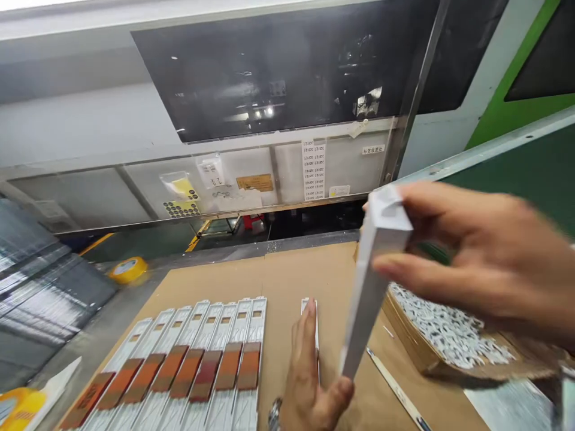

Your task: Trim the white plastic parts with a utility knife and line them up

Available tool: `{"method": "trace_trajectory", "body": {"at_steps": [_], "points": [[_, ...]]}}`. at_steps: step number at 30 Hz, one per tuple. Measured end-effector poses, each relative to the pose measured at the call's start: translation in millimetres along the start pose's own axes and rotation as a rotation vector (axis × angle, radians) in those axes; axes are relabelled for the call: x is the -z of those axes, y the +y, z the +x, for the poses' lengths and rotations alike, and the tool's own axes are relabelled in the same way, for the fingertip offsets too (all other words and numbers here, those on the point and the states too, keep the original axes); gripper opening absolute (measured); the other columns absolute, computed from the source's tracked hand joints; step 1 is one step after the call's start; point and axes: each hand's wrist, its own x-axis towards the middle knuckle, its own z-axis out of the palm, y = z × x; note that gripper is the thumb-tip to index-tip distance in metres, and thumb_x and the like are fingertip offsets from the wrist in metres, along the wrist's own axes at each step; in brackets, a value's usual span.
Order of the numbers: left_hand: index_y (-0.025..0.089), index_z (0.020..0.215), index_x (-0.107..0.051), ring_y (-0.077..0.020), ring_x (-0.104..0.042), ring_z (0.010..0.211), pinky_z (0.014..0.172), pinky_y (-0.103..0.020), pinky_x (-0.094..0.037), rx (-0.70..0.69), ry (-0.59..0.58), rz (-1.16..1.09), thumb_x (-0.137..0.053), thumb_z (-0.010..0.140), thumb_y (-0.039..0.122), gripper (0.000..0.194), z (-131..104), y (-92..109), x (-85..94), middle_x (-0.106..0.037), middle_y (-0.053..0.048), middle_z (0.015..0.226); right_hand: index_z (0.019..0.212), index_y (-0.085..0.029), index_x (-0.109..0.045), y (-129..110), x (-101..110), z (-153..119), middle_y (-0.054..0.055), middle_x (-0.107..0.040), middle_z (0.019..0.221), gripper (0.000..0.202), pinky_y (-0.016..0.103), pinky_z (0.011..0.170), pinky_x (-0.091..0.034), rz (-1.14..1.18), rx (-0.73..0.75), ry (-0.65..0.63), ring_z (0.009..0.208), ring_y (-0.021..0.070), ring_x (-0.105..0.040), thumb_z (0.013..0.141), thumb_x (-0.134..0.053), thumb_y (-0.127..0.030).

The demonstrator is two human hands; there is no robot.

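Over cardboard (285, 281) before a machine (251, 84), right hand (489, 257) grips white bar (369, 293); left hand (308, 377), grip unclear.

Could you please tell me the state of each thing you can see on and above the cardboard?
Right hand: closed on the white bar's upper end.
White bar: raised, tilted.
Left hand: fingers extended, thumb by the bar's lower end.
Single panel: lying flat, partly covered by the left hand.
Row of panels: lying side by side, reddish-brown blocks on top.
Box: open, holding small white pieces.
Pen-like tool: lying down.
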Motion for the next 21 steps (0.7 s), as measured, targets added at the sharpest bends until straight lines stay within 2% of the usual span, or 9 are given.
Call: {"method": "trace_trajectory", "body": {"at_steps": [2,4,6,8,11,14,16,18,21], "points": [[0.020,0.129,-0.046,-0.0326,-0.038,0.127,0.108,-0.045,-0.026,0.128,-0.082,-0.082,-0.065,0.065,0.055,0.075,-14.8,4.6,-4.4,-0.048,-0.013,0.134,0.085,-0.017,-0.063,-11.3,-34.0,-13.9,-0.004,-0.061,0.068,0.030,0.021,0.046,-0.047,0.119,0.055,-0.081,0.056,0.0122,-0.059,0.071,-0.066,-0.043],[0.020,0.116,-0.058,-0.0284,-0.051,0.113,0.099,-0.038,-0.035,0.299,-0.088,-0.168,-0.061,0.070,0.054,0.058,-33.1,-1.6,-5.0,-0.059,-0.013,0.119,0.100,-0.021,-0.059,4.0,-62.2,-31.2,-0.002,-0.064,0.085,0.031,0.023,0.057,-0.052,0.232,0.036,-0.107,0.072,0.0144,-0.062,0.079,-0.062,-0.043],[0.020,0.100,-0.065,-0.0215,-0.058,0.094,0.086,-0.030,-0.042,0.426,-0.042,-0.307,-0.057,0.074,0.054,0.045,-48.7,-13.0,-0.4,-0.064,-0.010,0.103,0.122,-0.025,-0.047,41.7,-85.4,-56.1,0.002,-0.060,0.108,0.038,0.028,0.075,-0.053,0.257,-0.023,-0.131,0.095,0.0167,-0.059,0.090,-0.046,-0.046],[0.022,0.103,-0.063,-0.0169,-0.057,0.077,0.072,-0.027,-0.044,0.478,0.007,-0.554,-0.054,0.072,0.061,0.050,-57.0,-20.9,9.5,-0.065,-0.007,0.089,0.129,-0.026,-0.038,91.7,-106.9,-90.0,0.004,-0.059,0.109,0.042,0.029,0.076,-0.051,-0.029,-0.163,-0.092,0.092,0.0149,-0.060,0.094,-0.027,-0.047],[0.028,0.118,-0.053,-0.0146,-0.052,0.059,0.060,-0.027,-0.043,0.515,0.151,-0.892,-0.040,0.071,0.074,0.067,-54.6,-15.0,30.5,-0.061,-0.004,0.072,0.108,-0.016,-0.052,164.3,-138.2,-151.0,0.013,-0.061,0.095,0.042,0.044,0.076,-0.048,-0.236,-0.309,-0.069,0.083,0.0256,-0.059,0.087,-0.038,-0.049],[0.030,0.113,-0.056,-0.0130,-0.047,0.051,0.054,-0.026,-0.041,0.613,0.321,-1.077,-0.034,0.076,0.070,0.059,-43.7,1.1,51.5,-0.053,-0.001,0.058,0.080,-0.019,-0.053,211.8,-161.8,-202.9,0.016,-0.058,0.078,0.032,0.054,0.076,-0.043,-0.366,-0.410,-0.032,0.081,0.0338,-0.056,0.079,-0.042,-0.048],[0.031,0.108,-0.059,-0.0100,-0.042,0.046,0.049,-0.023,-0.038,0.669,0.401,-1.198,-0.037,0.081,0.061,0.046,-39.0,6.2,62.7,-0.048,0.002,0.054,0.069,-0.022,-0.047,227.1,-170.1,-222.7,0.014,-0.055,0.071,0.026,0.055,0.074,-0.042,-0.387,-0.444,-0.032,0.076,0.0342,-0.055,0.078,-0.039,-0.045],[0.030,0.106,-0.061,-0.0067,-0.039,0.043,0.046,-0.019,-0.037,0.665,0.444,-1.323,-0.037,0.085,0.053,0.039,-39.3,4.0,71.5,-0.044,0.004,0.053,0.067,-0.024,-0.043,229.2,-173.3,-231.5,0.013,-0.054,0.070,0.025,0.053,0.073,-0.043,-0.364,-0.460,-0.037,0.075,0.0335,-0.055,0.079,-0.036,-0.045],[0.029,0.108,-0.061,-0.0032,-0.039,0.043,0.045,-0.015,-0.037,0.595,0.406,-1.518,-0.034,0.088,0.049,0.039,-46.3,-7.7,81.6,-0.043,0.005,0.054,0.076,-0.023,-0.046,205.1,-172.7,-235.9,0.011,-0.057,0.073,0.028,0.044,0.068,-0.047,-0.254,-0.470,-0.059,0.073,0.0280,-0.057,0.084,-0.030,-0.045]]}}
